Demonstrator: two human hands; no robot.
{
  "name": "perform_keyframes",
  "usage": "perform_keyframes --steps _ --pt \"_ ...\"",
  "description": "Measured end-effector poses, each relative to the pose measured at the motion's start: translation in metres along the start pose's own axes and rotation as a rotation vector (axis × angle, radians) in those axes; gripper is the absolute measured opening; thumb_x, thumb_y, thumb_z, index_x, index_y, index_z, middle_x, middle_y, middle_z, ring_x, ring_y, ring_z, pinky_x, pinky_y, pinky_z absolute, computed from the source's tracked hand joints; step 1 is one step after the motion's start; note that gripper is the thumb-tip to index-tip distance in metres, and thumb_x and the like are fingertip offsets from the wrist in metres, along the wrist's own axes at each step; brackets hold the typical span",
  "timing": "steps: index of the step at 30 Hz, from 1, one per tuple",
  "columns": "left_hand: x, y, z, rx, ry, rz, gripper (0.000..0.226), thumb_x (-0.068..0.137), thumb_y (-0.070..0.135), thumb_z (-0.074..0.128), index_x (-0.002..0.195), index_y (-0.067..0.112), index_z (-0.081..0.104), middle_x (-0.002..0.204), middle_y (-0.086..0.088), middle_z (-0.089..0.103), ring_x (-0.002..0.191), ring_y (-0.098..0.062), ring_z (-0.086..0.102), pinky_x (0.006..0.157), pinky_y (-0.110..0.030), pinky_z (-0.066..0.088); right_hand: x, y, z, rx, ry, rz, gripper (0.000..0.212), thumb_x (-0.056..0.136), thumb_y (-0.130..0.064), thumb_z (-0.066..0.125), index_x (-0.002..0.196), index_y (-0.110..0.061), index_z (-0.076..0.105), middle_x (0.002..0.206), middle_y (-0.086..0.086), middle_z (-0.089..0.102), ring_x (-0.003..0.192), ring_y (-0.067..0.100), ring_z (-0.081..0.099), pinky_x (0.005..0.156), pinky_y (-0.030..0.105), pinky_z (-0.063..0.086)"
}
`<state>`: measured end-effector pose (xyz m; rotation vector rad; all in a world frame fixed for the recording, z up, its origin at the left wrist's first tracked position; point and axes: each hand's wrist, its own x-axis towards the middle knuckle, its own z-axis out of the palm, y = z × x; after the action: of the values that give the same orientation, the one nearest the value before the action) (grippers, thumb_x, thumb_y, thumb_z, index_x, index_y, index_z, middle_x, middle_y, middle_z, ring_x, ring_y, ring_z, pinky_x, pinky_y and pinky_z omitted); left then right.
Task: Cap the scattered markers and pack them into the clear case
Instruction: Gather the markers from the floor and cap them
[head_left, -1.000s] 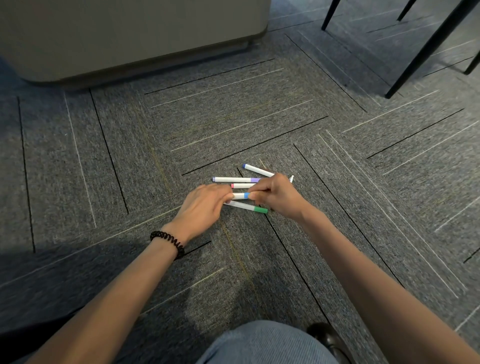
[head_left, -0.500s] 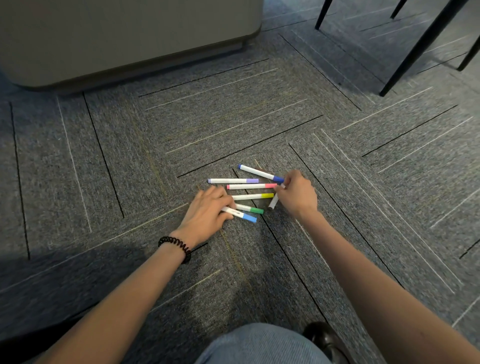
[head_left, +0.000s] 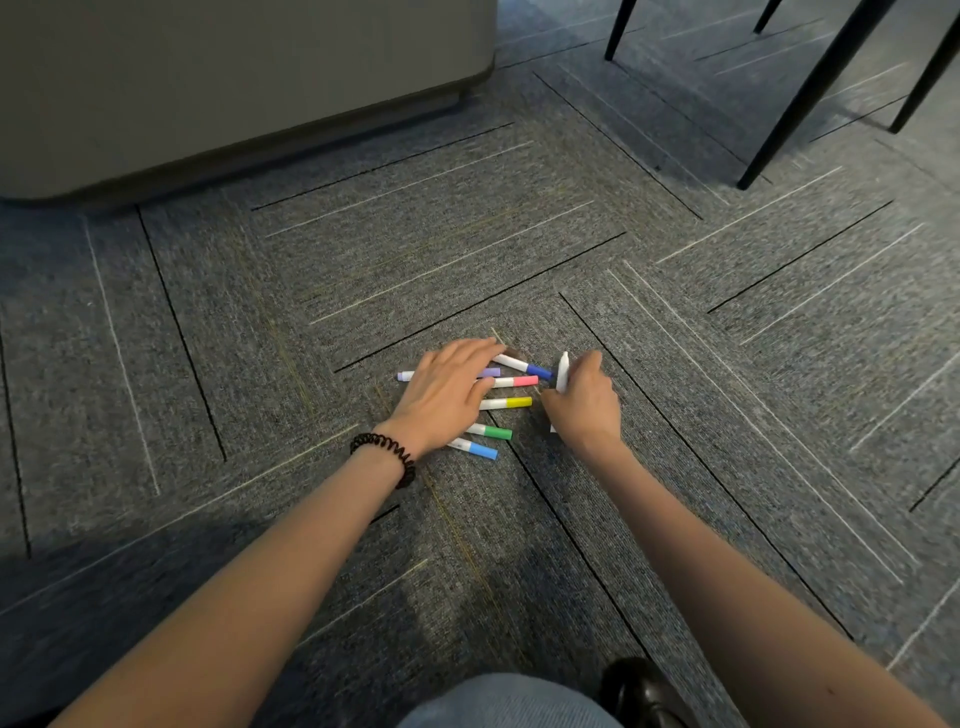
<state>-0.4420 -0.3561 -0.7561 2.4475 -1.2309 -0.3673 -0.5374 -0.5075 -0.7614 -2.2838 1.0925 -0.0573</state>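
Carpet (head_left: 311, 291) carries six colour-capped markers (head_left: 511, 402); left hand (head_left: 447, 395) lies flat across them, fingers straight; right hand (head_left: 584, 405) grasps a white marker (head_left: 562, 370), fingers curled.

Left hand (head_left: 447, 395) flat, palm down; right hand (head_left: 584, 408) curled, pinching.

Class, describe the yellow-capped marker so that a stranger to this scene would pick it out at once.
On the grey carpet, in front of the pale cabinet, white markers lie fanned out, partly under the left hand. The yellow marker lies mid-fan, between the pink marker and the green marker. It alone has a yellow cap.
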Motion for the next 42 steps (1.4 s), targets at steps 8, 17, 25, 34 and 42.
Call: perform_keyframes --steps 8,17,25,34,42 --pt "0.033 -0.004 0.009 0.077 0.101 -0.054 0.031 0.102 0.023 0.039 0.13 0.018 0.053 0.13 0.001 0.056 0.124 -0.014 0.045 0.109 -0.034 0.026 0.003 0.01 -0.007 0.084 0.007 -0.013 0.028 0.085 -0.012 0.06 0.104 -0.012 0.04 0.087 0.008 0.06 0.066 0.019 0.057 0.055 0.035 0.05" --pt "0.054 0.004 0.015 0.034 0.137 -0.027 0.037 0.096 0.019 0.053 0.133 0.022 0.053 0.13 0.002 0.052 0.122 -0.016 0.044 0.105 -0.036 0.038 0.002 0.014 -0.019 0.305 -0.028 -0.023 0.02 0.089 -0.008 0.059 0.103 -0.014 0.045 0.09 0.008 0.061 0.071 0.024 0.064 0.064 0.044 0.058" --pt "0.064 0.005 0.02 -0.07 0.113 -0.216 0.014 0.091 0.021 0.063 0.104 0.018 0.066 0.109 0.004 0.054 0.099 -0.012 0.054 0.074 -0.02 0.041 0.002 0.011 -0.02 0.501 -0.102 -0.007 0.011 0.096 -0.001 0.045 0.105 -0.007 0.047 0.085 0.001 0.054 0.068 0.018 0.056 0.07 0.049 0.055" --pt "0.044 -0.011 0.02 -0.377 0.15 -0.179 0.01 0.087 0.014 0.065 0.096 0.019 0.064 0.105 0.008 0.058 0.099 -0.009 0.056 0.09 -0.029 0.048 -0.001 0.012 -0.019 0.448 -0.12 -0.105 0.013 0.095 -0.003 0.048 0.106 -0.009 0.051 0.088 -0.001 0.054 0.068 0.01 0.048 0.058 0.023 0.043" --pt "0.01 -0.019 0.003 -0.77 0.194 -0.247 0.015 0.085 0.006 0.067 0.094 0.017 0.062 0.095 0.006 0.066 0.086 -0.003 0.062 0.078 -0.019 0.051 -0.004 0.005 -0.017 0.463 -0.145 -0.235 0.007 0.092 -0.008 0.056 0.096 -0.014 0.055 0.082 -0.003 0.055 0.068 0.008 0.05 0.058 0.021 0.043"
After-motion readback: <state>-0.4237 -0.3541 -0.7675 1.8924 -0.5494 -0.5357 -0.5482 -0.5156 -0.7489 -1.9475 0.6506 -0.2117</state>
